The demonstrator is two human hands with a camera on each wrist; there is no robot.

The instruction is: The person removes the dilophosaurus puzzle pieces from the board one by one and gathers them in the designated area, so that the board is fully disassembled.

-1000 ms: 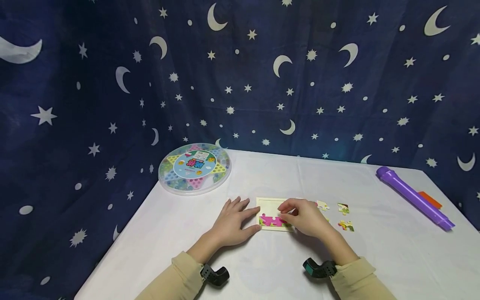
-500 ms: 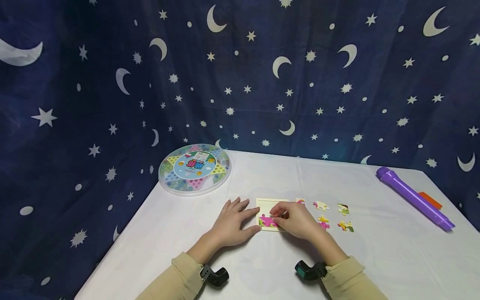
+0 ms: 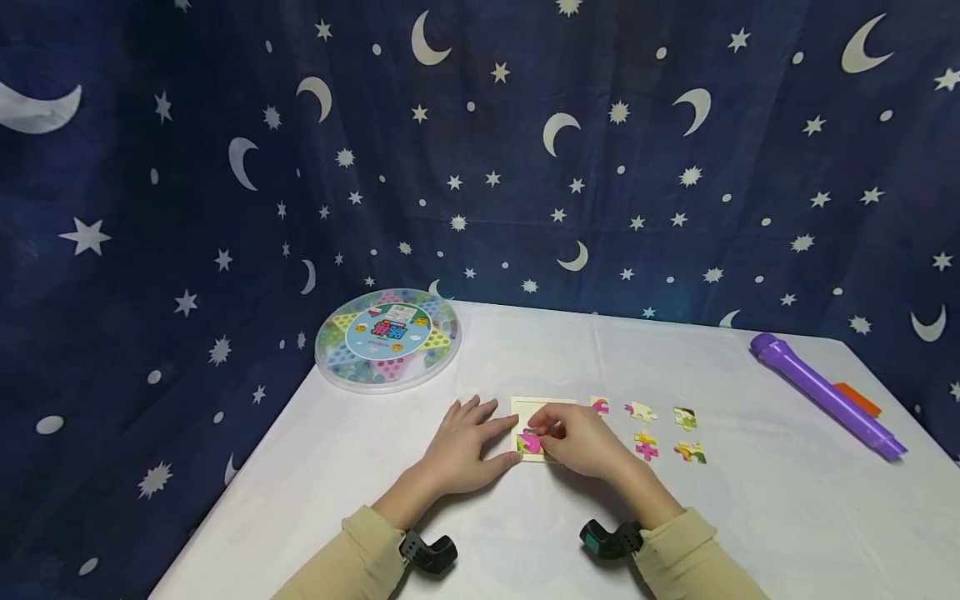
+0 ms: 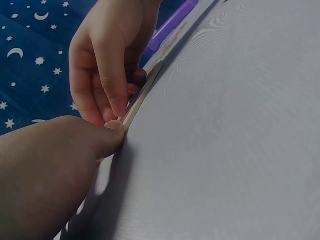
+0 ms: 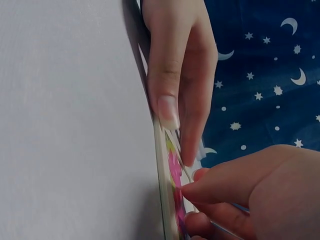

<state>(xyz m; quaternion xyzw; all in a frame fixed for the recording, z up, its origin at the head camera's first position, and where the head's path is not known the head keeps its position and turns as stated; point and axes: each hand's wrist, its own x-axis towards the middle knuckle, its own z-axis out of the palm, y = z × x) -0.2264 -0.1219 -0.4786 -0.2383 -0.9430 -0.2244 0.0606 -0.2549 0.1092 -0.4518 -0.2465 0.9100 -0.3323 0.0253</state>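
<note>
One shallow puzzle tray point(image 3: 523, 407) lay flat on the worktop point(image 3: 510, 525) at centre, close to both hands. Left hand point(image 3: 463, 450) was spread, palm side down, thumb tip and index finger at the tray's left edge; read that as bracing, so it wouldn't slide. Right hand point(image 3: 581, 437) was curled over the tray's right part, thumb and fingertips at the pink artwork point(image 3: 528, 443) along the near side. Couldn't tell whether it pinched a piece or only pressed one; fingers hid it. Pale tray base showed at the far left.

Five loose pieces point(image 3: 641, 412) lay apart to the right of the tray, three in a far row, two nearer. Gaps looked deliberate: each could be picked up alone, within the right hand's reach.

Worktop was white with faint creases. Round board-game case point(image 3: 388, 341) sat far left, purple tube point(image 3: 828, 397) far right with an orange item point(image 3: 859, 399) partly behind it; both probably parked out of the way. Dark blue curtain point(image 3: 517, 108), moons and stars, closed off the far and left sides.
</note>
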